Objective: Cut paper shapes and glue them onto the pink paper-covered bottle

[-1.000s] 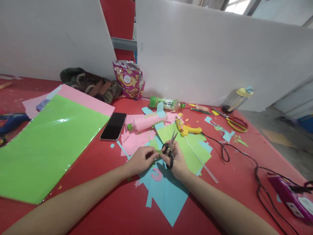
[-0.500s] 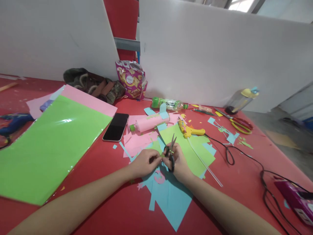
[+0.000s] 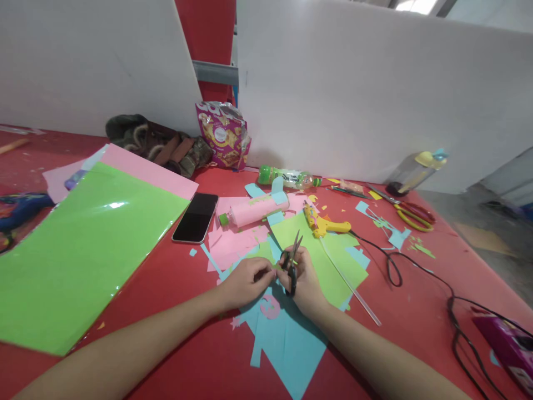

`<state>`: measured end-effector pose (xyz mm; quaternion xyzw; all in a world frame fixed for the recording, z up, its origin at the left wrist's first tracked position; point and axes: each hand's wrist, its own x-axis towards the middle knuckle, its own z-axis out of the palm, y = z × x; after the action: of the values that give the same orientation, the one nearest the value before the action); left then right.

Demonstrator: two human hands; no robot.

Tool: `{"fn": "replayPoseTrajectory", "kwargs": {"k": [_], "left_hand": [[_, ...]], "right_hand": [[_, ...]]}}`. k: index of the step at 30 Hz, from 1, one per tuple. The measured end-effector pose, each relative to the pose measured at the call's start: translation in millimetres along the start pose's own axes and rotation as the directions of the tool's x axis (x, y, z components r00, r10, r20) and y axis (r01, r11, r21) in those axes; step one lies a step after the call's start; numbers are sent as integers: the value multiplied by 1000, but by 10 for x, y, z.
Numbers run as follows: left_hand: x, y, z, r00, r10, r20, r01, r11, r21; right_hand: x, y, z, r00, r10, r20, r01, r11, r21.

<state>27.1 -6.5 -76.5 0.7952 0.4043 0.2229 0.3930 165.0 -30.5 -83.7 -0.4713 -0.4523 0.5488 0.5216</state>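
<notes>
My right hand [image 3: 306,280] grips small black-handled scissors [image 3: 291,258], blades pointing away from me and slightly apart. My left hand [image 3: 245,280] is closed in a pinch right beside them, on a tiny green paper scrap [image 3: 276,266] that barely shows between the fingers. Both hands hover over a litter of cut paper: a blue sheet [image 3: 287,344] under my wrists, a green sheet [image 3: 325,255] beyond, pink pieces [image 3: 233,241] to the left, and a pink cut-out [image 3: 270,305] below my hands.
On the red table lie a large green sheet [image 3: 79,244] over pink paper, a black phone [image 3: 195,218], a pink-wrapped bottle [image 3: 254,208], a yellow glue gun [image 3: 322,222] with black cord [image 3: 416,269], red-yellow scissors [image 3: 410,214], a snack bag [image 3: 222,135] and white boards [image 3: 353,94] behind.
My hands have hardly moved; they keep working the scissors on the small scrap. The camera has shifted a little, so everything sits slightly lower and to the right.
</notes>
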Motion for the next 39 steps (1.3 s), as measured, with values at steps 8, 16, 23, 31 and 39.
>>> {"fn": "replayPoseTrajectory", "kwargs": {"k": [8, 16, 23, 31, 39], "left_hand": [[-3, -10, 2, 998, -51, -42, 48, 997, -59], [49, -16, -153, 993, -79, -92, 66, 989, -135], [80, 68, -426, 989, -73, -130, 51, 985, -165], [128, 255, -727, 992, -68, -110, 58, 994, -94], [149, 395, -745, 997, 40, 62, -47, 993, 108]], "right_hand": [[9, -34, 3, 999, 43, 7, -43, 999, 9], [21, -6, -16, 988, 112, 108, -133, 969, 207], [-33, -53, -45, 966, 151, 211, -204, 945, 256], [-80, -269, -106, 901, 162, 403, -213, 973, 85], [-206, -364, -113, 898, 143, 416, -162, 987, 9]]}}
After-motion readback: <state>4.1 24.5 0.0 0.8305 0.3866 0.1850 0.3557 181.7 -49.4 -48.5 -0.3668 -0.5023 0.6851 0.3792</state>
